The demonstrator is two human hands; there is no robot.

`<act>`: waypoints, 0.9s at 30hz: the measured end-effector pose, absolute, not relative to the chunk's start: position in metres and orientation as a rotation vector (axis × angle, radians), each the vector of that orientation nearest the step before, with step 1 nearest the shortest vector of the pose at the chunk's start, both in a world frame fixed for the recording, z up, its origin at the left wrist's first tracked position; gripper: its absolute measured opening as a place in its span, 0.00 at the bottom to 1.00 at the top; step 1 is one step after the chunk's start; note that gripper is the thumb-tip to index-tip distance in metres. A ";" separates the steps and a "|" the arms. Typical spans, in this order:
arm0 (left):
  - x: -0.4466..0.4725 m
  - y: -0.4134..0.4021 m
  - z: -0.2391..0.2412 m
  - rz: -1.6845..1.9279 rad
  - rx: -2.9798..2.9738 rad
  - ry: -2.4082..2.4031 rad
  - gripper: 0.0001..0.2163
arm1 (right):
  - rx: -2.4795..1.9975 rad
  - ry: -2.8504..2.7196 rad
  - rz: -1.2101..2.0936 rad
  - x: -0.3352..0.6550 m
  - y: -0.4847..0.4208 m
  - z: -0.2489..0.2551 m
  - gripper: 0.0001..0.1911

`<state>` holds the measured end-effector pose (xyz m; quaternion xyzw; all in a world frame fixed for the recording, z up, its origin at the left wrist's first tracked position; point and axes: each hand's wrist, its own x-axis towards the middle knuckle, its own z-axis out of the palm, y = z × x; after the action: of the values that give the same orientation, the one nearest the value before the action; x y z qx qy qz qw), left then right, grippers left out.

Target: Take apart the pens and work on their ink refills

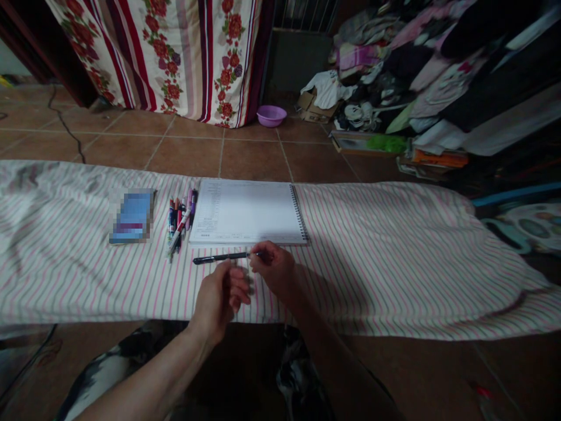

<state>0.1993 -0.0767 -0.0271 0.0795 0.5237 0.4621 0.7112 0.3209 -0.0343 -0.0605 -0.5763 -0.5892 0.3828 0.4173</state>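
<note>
A dark pen (221,258) lies crosswise just below the front edge of a spiral-bound notepad (254,210). My right hand (277,268) pinches the pen's right end, its fingertips hiding that end. Just under the pen's middle is my left hand (223,289), palm turned inward, with loosely curled fingers apart from the thumb and nothing visible in them. The notepad lies open at a mostly blank white page, with printed lines down its left side and the spiral on the right. Left of it sits a bundle of several coloured pens (179,219).
A striped cloth (394,245) covers the long low surface. On its left lies a blurred-out phone (132,216). Beyond are a floral curtain (188,58), a purple basin (271,115) on the tiled floor, and a heap of clothes (394,64) at the right.
</note>
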 end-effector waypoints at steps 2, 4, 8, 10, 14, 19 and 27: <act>0.198 -0.083 -0.025 1.168 0.556 1.281 0.12 | -1.443 -1.458 1.004 0.321 -0.034 -0.061 0.04; 0.191 -0.082 -0.022 1.362 0.887 1.421 0.05 | -1.439 -1.444 1.035 0.322 -0.035 -0.062 0.04; 0.177 -0.062 -0.021 1.315 1.467 1.366 0.11 | -1.432 -1.449 1.043 0.322 -0.035 -0.062 0.04; 0.175 -0.052 -0.026 1.231 1.493 1.264 0.14 | -1.428 -1.460 1.027 0.322 -0.035 -0.062 0.04; 0.176 -0.045 -0.040 1.045 1.344 1.230 0.11 | -1.417 -1.468 1.044 0.322 -0.035 -0.060 0.04; 0.173 -0.048 -0.049 1.018 1.545 1.263 0.11 | -1.344 -1.474 1.144 0.325 -0.036 -0.058 0.04; 0.172 -0.051 -0.042 0.945 1.858 1.298 0.08 | -1.355 -1.440 1.225 0.327 -0.039 -0.053 0.04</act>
<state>0.1718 -0.0506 -0.0419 0.7126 0.4978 0.3625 0.3361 0.3273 -0.0393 -0.0534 -0.5347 -0.5684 0.4836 0.3965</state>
